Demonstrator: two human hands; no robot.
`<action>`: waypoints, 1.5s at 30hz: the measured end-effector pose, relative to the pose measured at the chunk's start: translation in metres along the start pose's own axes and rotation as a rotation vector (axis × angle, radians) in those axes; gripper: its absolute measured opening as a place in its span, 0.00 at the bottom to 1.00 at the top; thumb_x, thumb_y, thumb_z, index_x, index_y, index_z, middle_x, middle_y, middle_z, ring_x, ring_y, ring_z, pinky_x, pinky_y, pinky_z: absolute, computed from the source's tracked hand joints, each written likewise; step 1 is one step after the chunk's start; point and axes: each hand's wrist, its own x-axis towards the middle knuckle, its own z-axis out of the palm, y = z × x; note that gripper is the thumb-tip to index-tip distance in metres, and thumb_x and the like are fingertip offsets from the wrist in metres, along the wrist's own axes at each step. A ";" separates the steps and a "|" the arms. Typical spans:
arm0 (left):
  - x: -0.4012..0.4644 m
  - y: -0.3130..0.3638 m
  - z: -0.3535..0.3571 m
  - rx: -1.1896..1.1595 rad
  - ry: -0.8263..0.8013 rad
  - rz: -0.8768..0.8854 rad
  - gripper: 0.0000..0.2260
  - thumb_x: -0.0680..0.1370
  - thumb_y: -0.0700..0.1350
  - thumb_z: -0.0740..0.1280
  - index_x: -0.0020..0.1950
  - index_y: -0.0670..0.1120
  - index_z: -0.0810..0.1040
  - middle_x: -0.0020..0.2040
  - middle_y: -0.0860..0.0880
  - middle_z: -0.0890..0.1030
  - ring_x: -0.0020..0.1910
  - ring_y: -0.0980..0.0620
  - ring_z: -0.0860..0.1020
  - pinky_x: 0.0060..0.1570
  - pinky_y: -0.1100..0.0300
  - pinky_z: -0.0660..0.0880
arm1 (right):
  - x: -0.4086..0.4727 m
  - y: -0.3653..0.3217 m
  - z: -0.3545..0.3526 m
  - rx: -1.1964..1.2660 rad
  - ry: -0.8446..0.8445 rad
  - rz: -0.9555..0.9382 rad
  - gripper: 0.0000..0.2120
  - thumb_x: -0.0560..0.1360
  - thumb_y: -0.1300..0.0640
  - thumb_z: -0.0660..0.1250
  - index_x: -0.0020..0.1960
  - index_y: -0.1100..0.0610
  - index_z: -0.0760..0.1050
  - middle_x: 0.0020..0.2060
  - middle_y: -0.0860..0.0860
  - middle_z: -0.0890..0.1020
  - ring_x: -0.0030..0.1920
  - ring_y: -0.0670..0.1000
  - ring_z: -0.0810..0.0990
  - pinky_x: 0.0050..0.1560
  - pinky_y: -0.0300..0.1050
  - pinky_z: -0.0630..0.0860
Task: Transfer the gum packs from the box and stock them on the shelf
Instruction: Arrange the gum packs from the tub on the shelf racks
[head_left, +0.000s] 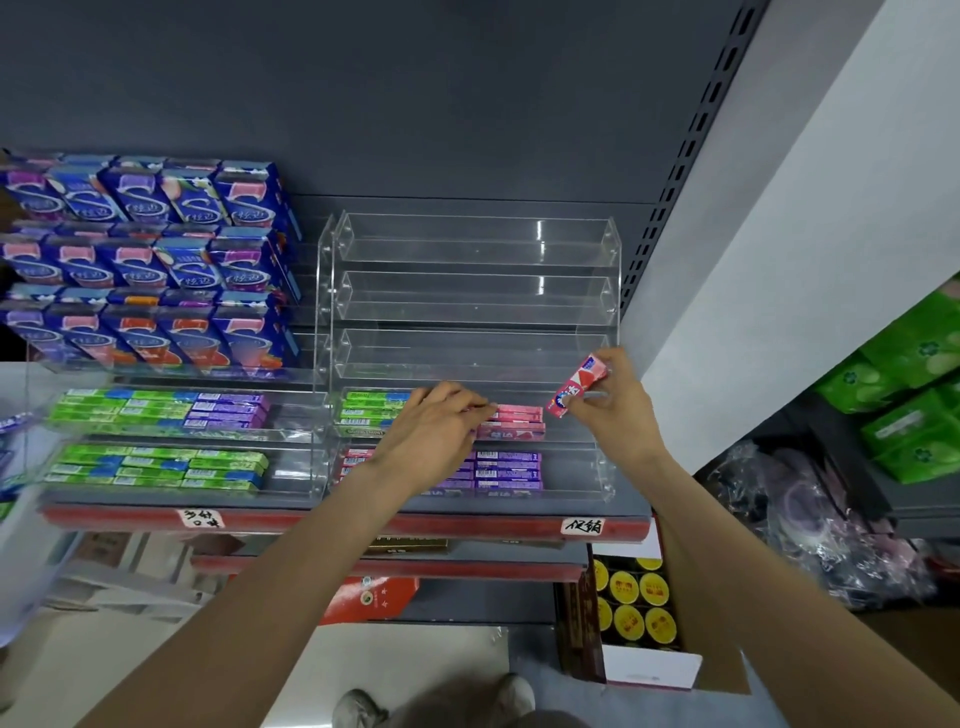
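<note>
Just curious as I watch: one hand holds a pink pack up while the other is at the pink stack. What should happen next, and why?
Probably lower the pink pack in the right hand onto the pink stack, which the left hand is touching. That tier of the clear rack has room to the stack's right, and the tiers above are bare.

Green packages (914, 395) stacked out at three o'clock, dark plastic-wrapped bundles (810, 514) just below them. Down at five o'clock, round yellow tins (631, 605) sit in rows. Shoes (358, 709) at six, on pale floor (405, 654).

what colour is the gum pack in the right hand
Pink with red and white, the gum pack shows best in the head view.
</note>
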 end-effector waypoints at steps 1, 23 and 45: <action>0.000 -0.001 -0.001 -0.006 0.000 0.003 0.20 0.82 0.46 0.55 0.75 0.53 0.62 0.72 0.56 0.65 0.71 0.54 0.58 0.66 0.59 0.54 | 0.001 0.001 0.001 -0.026 0.020 -0.022 0.15 0.74 0.64 0.69 0.54 0.54 0.66 0.44 0.46 0.78 0.41 0.42 0.78 0.38 0.27 0.72; -0.005 -0.007 0.003 -0.049 0.002 0.014 0.21 0.82 0.46 0.56 0.75 0.53 0.61 0.75 0.56 0.62 0.72 0.54 0.58 0.68 0.59 0.53 | -0.011 0.014 0.022 -0.584 0.204 -0.212 0.13 0.79 0.61 0.61 0.62 0.63 0.73 0.59 0.57 0.73 0.54 0.56 0.77 0.54 0.44 0.74; -0.012 -0.002 0.010 -0.092 0.055 -0.087 0.22 0.81 0.45 0.58 0.75 0.51 0.61 0.72 0.54 0.65 0.71 0.53 0.59 0.68 0.58 0.56 | -0.009 0.008 0.042 -0.565 -0.101 -0.085 0.15 0.79 0.56 0.62 0.63 0.62 0.71 0.56 0.59 0.78 0.53 0.56 0.79 0.55 0.48 0.76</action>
